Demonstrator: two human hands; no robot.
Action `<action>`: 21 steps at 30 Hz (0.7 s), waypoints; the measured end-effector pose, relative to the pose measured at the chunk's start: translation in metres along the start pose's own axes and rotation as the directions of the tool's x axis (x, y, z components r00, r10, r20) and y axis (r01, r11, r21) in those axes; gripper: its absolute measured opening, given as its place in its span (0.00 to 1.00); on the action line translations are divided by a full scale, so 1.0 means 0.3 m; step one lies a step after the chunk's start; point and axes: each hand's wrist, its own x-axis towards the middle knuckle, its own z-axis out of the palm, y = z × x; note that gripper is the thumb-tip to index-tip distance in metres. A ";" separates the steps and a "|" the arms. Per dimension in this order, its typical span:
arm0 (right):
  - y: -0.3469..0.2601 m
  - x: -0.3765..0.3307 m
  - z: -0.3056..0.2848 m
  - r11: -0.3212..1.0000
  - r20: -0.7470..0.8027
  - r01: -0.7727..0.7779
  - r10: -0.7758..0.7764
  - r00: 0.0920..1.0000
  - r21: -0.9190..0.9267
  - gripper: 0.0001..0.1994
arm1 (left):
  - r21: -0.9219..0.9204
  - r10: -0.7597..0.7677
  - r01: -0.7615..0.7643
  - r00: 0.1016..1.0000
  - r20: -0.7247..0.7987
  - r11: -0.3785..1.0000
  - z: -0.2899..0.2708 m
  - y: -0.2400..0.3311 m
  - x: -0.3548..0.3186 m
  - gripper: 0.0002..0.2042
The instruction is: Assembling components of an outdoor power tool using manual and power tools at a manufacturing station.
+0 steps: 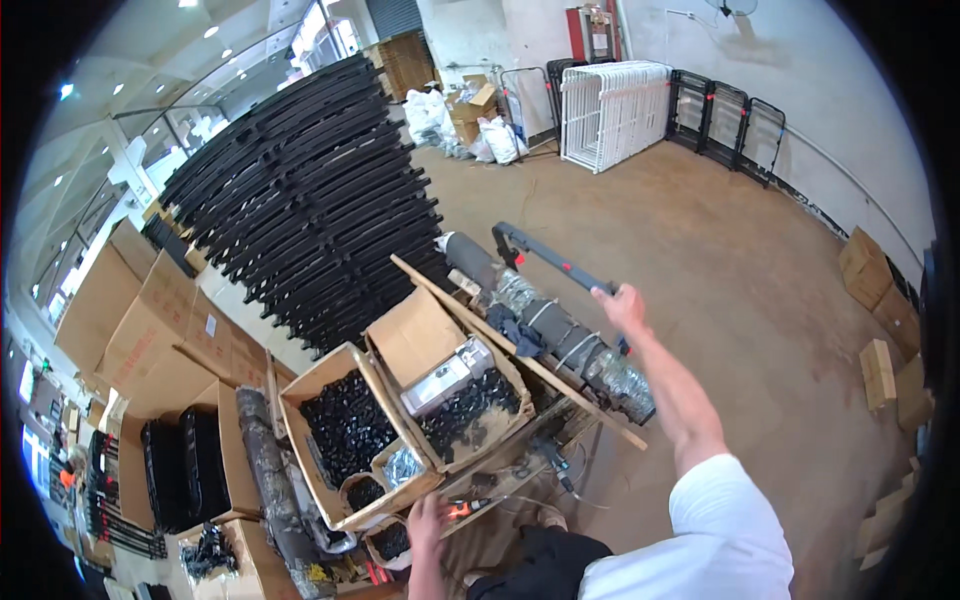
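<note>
My right hand is wrapped round the near end of a black metal frame with small red parts. The frame is raised over a long wrapped roll, its bent far end pointing away from me. Low in the middle, my left hand is at the corner of an open cardboard box, beside an orange-and-black tool. Its fingers are too small and partly hidden to read. Near that hand is a tub of small black parts. More black pieces fill the box.
A second carton holds black parts and a grey metal case. A wooden strip lies along the roll. Tall stacked black frames stand beyond. White racks and black frames line the wall; cartons sit at right.
</note>
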 end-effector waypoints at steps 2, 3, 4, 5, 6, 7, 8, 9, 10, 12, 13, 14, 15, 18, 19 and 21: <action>-0.018 -0.073 -0.031 0.998 0.062 -0.053 0.050 0.997 0.045 0.30 | 0.103 0.022 -0.042 0.981 0.195 0.994 0.299 0.132 0.119 0.16; -0.012 -0.101 -0.019 0.998 0.054 0.000 -0.004 0.999 0.069 0.29 | 0.081 0.017 -0.044 0.949 0.314 0.996 0.447 0.169 0.193 0.17; 0.027 -0.117 -0.023 0.997 0.037 0.035 -0.038 0.999 0.075 0.27 | 0.069 -0.017 -0.010 0.927 0.374 0.998 0.651 0.244 0.199 0.19; -0.065 -0.208 -0.082 0.988 0.038 0.094 -0.100 0.994 0.121 0.24 | 0.056 -0.034 0.009 0.889 0.458 0.998 0.790 0.317 0.199 0.23; -0.195 -0.329 -0.162 0.975 0.037 0.148 -0.156 0.987 0.164 0.21 | -0.086 -0.019 0.080 0.832 0.554 0.993 0.891 0.372 0.209 0.24; -0.196 -0.399 -0.161 0.928 -0.124 0.338 -0.321 0.939 0.155 0.15 | -0.211 0.008 0.173 0.755 0.656 0.962 0.993 0.419 0.203 0.25; -0.204 -0.479 -0.178 0.932 -0.079 0.313 -0.304 0.950 0.181 0.15 | -0.381 0.083 0.256 0.728 0.681 0.888 1.059 0.477 0.190 0.26; -0.173 -0.533 -0.198 0.868 -0.115 0.475 -0.462 0.879 0.147 0.15 | -0.535 0.167 0.343 0.702 0.692 0.772 1.114 0.536 0.152 0.28; -0.103 -0.570 -0.185 0.860 -0.137 0.479 -0.460 0.877 0.177 0.13 | -0.500 -0.141 0.550 0.754 0.641 0.669 1.142 0.588 0.082 0.30; -0.093 -0.628 -0.185 0.639 -0.259 0.717 -0.669 0.697 0.279 0.05 | -0.533 -0.118 0.499 0.796 0.594 0.683 1.010 0.500 0.127 0.20; -0.085 -0.655 -0.206 0.683 -0.337 0.668 -0.580 0.742 0.297 0.05 | -0.531 -0.101 0.455 0.818 0.566 0.714 0.917 0.462 0.191 0.14; -0.030 -0.699 -0.219 0.730 -0.407 0.607 -0.474 0.781 0.313 0.05 | -0.548 -0.117 0.400 0.870 0.479 0.734 0.840 0.463 0.219 0.11; 0.076 -0.753 -0.208 0.813 -0.209 0.167 -0.057 0.976 0.558 0.10 | -0.562 -0.135 0.352 0.911 0.390 0.748 0.771 0.457 0.224 0.09; 0.543 -0.855 -0.095 0.637 0.207 -0.606 0.589 0.781 0.476 0.25 | -0.529 -0.256 0.347 0.936 0.240 0.775 0.535 0.425 0.279 0.12; 0.543 -0.840 -0.063 0.635 0.203 -0.607 0.592 0.780 0.477 0.25 | -0.493 -0.255 0.346 0.936 0.244 0.798 0.406 0.404 0.315 0.14; 0.532 -0.807 -0.039 0.518 0.291 -0.602 0.561 0.775 0.607 0.31 | -0.448 -0.311 0.398 0.915 0.256 0.801 0.158 0.371 0.347 0.14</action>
